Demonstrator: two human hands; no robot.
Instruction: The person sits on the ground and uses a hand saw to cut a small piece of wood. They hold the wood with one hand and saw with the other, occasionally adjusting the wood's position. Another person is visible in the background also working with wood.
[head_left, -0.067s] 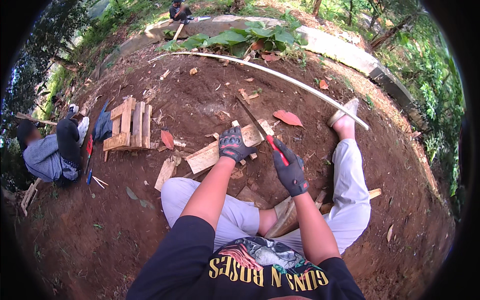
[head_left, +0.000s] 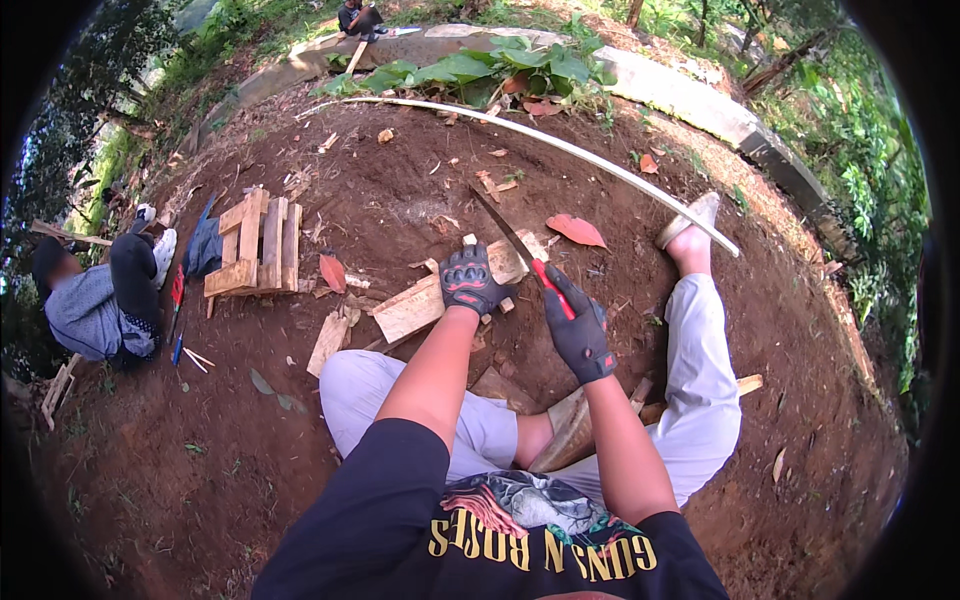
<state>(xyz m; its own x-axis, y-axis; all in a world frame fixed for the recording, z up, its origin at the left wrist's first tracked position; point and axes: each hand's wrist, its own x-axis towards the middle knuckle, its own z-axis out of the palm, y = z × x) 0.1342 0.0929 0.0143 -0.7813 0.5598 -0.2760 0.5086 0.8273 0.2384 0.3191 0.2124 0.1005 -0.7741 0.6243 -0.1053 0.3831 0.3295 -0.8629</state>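
Observation:
My right hand (head_left: 578, 325), in a dark glove, is closed round the red handle of a hand saw (head_left: 515, 238). Its dark blade slants up and left, across the pale wooden board (head_left: 408, 310) near that board's right end. Gloved as well, my left hand (head_left: 470, 280) presses on the board left of the blade, with its fingers bent over the wood. Small wood pieces (head_left: 507, 305) stick out under the board and beside my left hand. Where the blade's teeth meet the wood cannot be made out clearly.
A slatted wooden stool-like piece (head_left: 258, 245) stands at left, near a seated person (head_left: 100, 300). A long pale strip (head_left: 560, 152) curves across the soil beyond my hands. Another person (head_left: 357, 20) sits by the low concrete wall (head_left: 680, 95). My bent legs flank the work.
The view has shifted very slightly. The saw and both hands stay almost in place, my left hand's fingers a little more spread over the board.

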